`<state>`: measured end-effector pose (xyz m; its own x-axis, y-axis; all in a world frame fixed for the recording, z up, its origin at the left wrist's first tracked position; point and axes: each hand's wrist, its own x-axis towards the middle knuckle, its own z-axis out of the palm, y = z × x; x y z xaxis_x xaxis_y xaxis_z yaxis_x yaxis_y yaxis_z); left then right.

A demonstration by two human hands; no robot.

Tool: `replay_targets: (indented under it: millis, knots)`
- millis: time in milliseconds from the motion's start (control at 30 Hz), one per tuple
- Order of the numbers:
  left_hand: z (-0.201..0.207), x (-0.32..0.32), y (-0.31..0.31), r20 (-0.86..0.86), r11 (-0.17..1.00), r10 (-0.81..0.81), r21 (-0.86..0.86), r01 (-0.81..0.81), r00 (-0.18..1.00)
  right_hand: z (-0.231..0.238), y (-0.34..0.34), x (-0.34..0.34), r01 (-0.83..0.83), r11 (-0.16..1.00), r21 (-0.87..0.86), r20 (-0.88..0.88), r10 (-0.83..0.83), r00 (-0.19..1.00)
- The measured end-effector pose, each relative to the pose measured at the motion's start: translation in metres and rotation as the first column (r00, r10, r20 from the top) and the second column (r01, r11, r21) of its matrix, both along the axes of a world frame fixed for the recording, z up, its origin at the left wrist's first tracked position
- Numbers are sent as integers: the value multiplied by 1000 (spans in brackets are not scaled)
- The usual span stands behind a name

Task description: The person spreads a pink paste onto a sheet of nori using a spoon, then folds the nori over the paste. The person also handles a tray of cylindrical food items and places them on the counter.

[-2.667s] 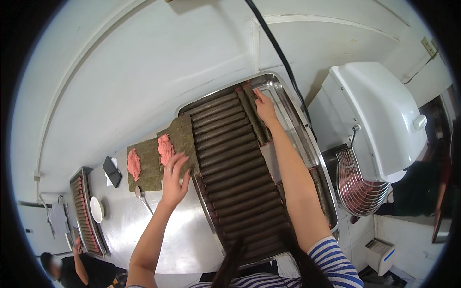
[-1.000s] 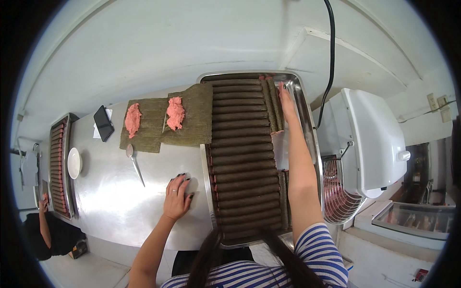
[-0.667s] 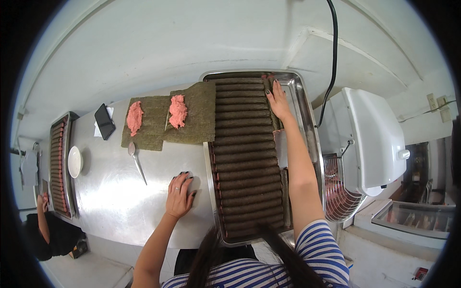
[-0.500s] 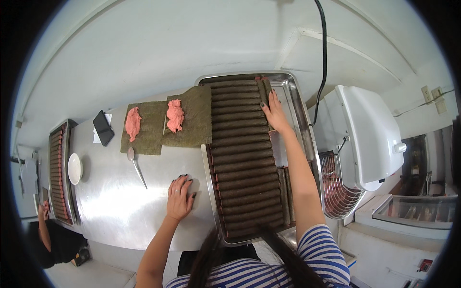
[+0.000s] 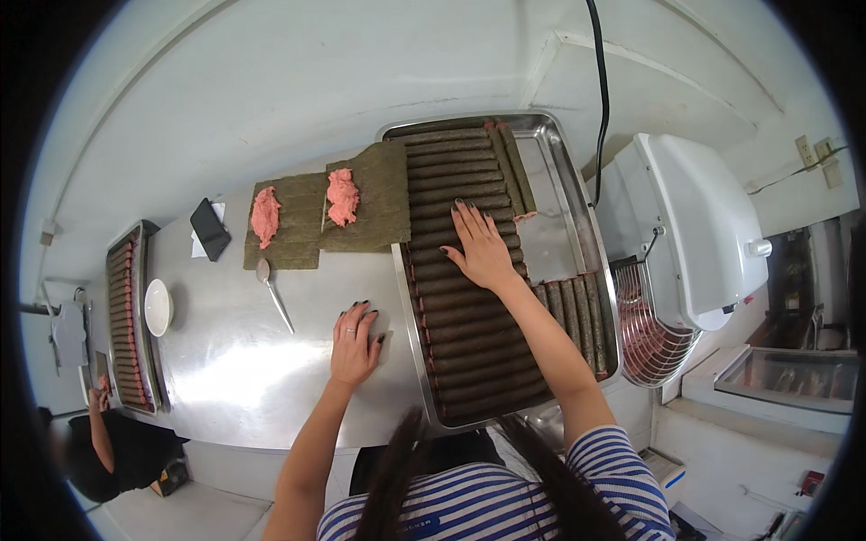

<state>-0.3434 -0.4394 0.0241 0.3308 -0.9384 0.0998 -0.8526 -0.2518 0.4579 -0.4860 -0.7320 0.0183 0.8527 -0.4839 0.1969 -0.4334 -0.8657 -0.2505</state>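
My right hand (image 5: 483, 250) lies flat, fingers spread, on the dark seaweed rolls (image 5: 469, 347) lined up across a large metal tray (image 5: 557, 250). Two rolls lie lengthwise at the tray's far right, and several more sit at its near right, with bare metal between. My left hand (image 5: 354, 350) rests open on the steel table (image 5: 225, 383), left of the tray, holding nothing. Farther off, two flat seaweed sheets (image 5: 379, 216) lie side by side, the right one overlapping the tray. Each bears a lump of pink paste (image 5: 342, 197). A spoon (image 5: 278, 299) lies just below the left sheet.
A white bowl (image 5: 159, 307) and a black phone-like slab (image 5: 209, 230) sit to the left. Beyond is another tray of rolls (image 5: 126, 316), near a co-worker in black (image 5: 126, 451). Right stand a white mixer (image 5: 695, 234) with wire guard and a hanging black cord (image 5: 603, 99).
My right hand has drawn back from the lengthwise rolls at the far right to the middle rows. My left hand stays resting on the table. The whole view has shifted slightly.
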Motion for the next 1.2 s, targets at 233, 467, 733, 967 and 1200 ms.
replay_targets:
  millis: [233, 467, 733, 967, 1200]
  knots:
    - [-5, 0, 1, 41, 999, -4, -37, 6, 999, -3, 5, -4, 8, 1000, -25, 47, -7, 999]
    - [-6, 1, 5, 45, 998, -17, -52, 19, 999, -1, 46, -30, 21, 1000, 18, 45, -22, 999]
    - [-15, 2, 5, 52, 995, -31, -95, 36, 998, 6, 105, -74, 59, 997, 50, 3, -60, 998]
    - [12, -20, -32, 7, 965, -93, -245, 92, 996, 15, 167, -122, 139, 985, 101, -77, -132, 988]
    - [21, -47, -166, 124, 958, -192, -191, 214, 973, 28, 193, -131, 195, 969, 150, -102, -181, 978]
